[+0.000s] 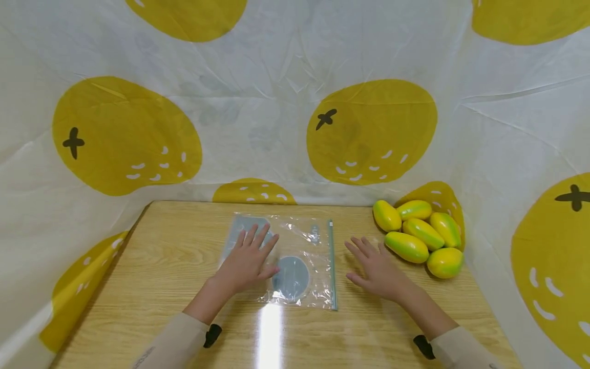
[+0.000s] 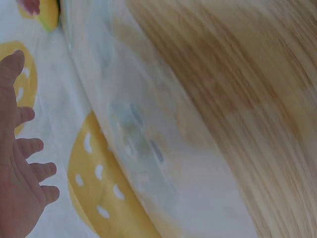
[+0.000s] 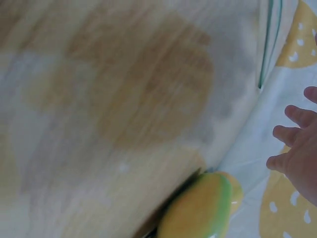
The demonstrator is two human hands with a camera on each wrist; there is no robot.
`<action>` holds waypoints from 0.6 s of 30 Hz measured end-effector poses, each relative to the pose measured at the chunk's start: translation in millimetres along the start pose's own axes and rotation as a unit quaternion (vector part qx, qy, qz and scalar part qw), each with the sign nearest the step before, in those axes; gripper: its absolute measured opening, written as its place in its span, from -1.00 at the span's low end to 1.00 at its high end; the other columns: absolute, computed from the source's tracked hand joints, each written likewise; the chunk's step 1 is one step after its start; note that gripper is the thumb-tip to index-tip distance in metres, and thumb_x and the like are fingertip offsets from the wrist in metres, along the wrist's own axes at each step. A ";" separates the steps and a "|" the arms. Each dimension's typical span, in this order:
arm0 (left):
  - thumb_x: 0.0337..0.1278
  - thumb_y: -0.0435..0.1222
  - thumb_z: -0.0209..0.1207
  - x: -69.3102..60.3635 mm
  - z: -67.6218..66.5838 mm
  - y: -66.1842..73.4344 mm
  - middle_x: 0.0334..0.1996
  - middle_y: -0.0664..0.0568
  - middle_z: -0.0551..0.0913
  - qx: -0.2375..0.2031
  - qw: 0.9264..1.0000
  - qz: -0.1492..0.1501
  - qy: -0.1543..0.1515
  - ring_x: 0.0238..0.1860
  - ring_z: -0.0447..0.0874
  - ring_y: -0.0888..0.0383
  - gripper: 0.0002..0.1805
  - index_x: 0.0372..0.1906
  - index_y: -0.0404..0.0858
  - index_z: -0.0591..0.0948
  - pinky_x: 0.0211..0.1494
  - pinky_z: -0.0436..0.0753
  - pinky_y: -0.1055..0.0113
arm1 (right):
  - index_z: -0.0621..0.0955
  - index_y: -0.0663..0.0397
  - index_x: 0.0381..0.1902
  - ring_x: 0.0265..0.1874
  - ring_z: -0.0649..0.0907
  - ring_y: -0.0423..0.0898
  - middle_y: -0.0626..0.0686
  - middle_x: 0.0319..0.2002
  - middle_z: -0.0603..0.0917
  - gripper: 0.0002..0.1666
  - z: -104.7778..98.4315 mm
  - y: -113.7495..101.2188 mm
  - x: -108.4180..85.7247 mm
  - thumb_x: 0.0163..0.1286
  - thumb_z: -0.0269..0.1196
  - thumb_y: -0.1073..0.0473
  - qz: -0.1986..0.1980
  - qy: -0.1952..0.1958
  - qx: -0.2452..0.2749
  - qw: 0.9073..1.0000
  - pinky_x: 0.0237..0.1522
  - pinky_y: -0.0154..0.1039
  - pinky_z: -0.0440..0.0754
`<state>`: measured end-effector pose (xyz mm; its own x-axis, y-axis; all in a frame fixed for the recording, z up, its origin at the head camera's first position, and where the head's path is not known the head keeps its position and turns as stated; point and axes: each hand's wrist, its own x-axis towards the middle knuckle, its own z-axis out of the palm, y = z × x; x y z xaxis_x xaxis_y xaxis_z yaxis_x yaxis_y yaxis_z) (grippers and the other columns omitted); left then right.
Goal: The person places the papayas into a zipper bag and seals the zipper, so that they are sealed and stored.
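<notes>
A clear plastic bag point(image 1: 299, 241) with grey-blue printed patches lies flat on the wooden table, its teal zip edge on the right. Over the bag's left part is my left hand point(image 1: 244, 264), fingers spread; whether it touches the bag I cannot tell. Just right of the zip edge, my right hand point(image 1: 380, 271) is held palm down with its fingers extended, holding nothing. Several yellow-green mangoes point(image 1: 407, 247) lie beyond it to the right. The left wrist view shows the left hand point(image 2: 22, 168) with spread fingers, and the right wrist view the right hand point(image 3: 299, 148) near a mango point(image 3: 195, 208).
Wooden table point(image 1: 170, 256) runs back to a white cloth point(image 1: 258, 128) printed with large yellow fruit, which hangs behind and along both sides. A bright light reflection lies on the table between the forearms.
</notes>
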<state>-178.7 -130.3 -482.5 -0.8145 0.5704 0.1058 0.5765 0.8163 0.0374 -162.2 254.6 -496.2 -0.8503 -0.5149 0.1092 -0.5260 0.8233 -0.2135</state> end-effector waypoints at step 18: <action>0.39 0.35 -0.01 32.5 27.7 46.0 0.66 -0.20 0.03 -0.010 0.996 0.073 -0.041 0.64 -0.01 -0.32 -0.06 0.66 -0.07 0.13 0.57 0.20 -0.27 | 0.40 0.08 0.51 0.51 0.29 0.41 0.27 0.53 0.34 -0.15 22.2 -3.6 1.5 0.44 0.28 -0.25 0.002 -0.046 0.026 0.999 0.40 0.58 0.12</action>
<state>-180.5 -71.6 -504.9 -0.7239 0.6893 0.0304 0.6898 0.7224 0.0481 -161.1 245.6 -516.9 -0.8456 -0.5334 0.0191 -0.5187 0.8129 -0.2649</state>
